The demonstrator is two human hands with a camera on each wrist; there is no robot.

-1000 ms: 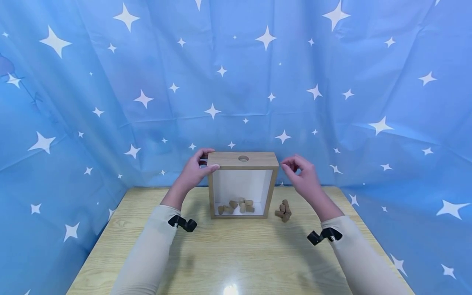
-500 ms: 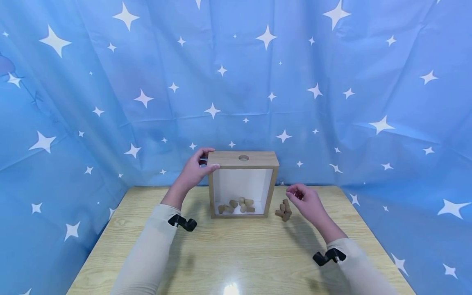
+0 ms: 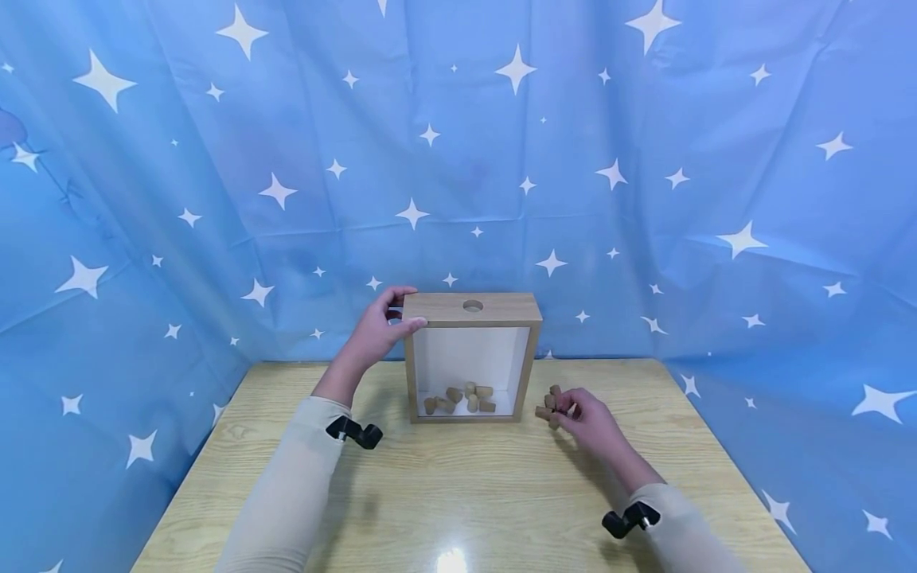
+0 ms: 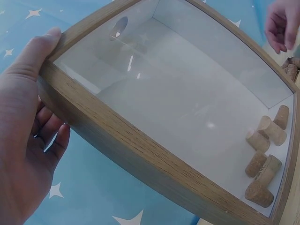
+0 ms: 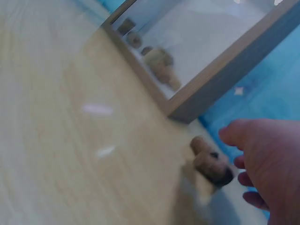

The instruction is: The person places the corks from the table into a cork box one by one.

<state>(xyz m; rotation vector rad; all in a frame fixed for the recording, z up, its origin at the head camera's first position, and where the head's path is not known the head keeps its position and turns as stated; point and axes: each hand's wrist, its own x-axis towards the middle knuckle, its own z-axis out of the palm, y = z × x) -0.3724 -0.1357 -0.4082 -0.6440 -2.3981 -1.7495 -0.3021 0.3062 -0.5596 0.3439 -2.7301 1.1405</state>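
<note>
A wooden shadow box (image 3: 437, 309) with a clear front and a round hole in its top stands upright on the table. My left hand (image 3: 372, 333) grips its upper left corner, thumb at the front edge, fingers behind. Several corks (image 4: 259, 193) lie on the box's floor behind the pane. To the right of the box is a small pile of loose corks (image 3: 544, 413). Over that pile my right hand (image 3: 589, 420) reaches down, thumb and fingers apart. In the right wrist view its thumb (image 5: 236, 132) is just beyond the corks; the hand hides part of the pile.
The light wooden table (image 3: 430, 485) ends just behind the box. A blue curtain with white stars (image 3: 458, 159) hangs at the back and both sides. A black camera mount sits on each sleeve (image 3: 286, 485).
My right hand has come down from beside the box's top right corner to the cork pile on the table. My left hand and the box have stayed put.
</note>
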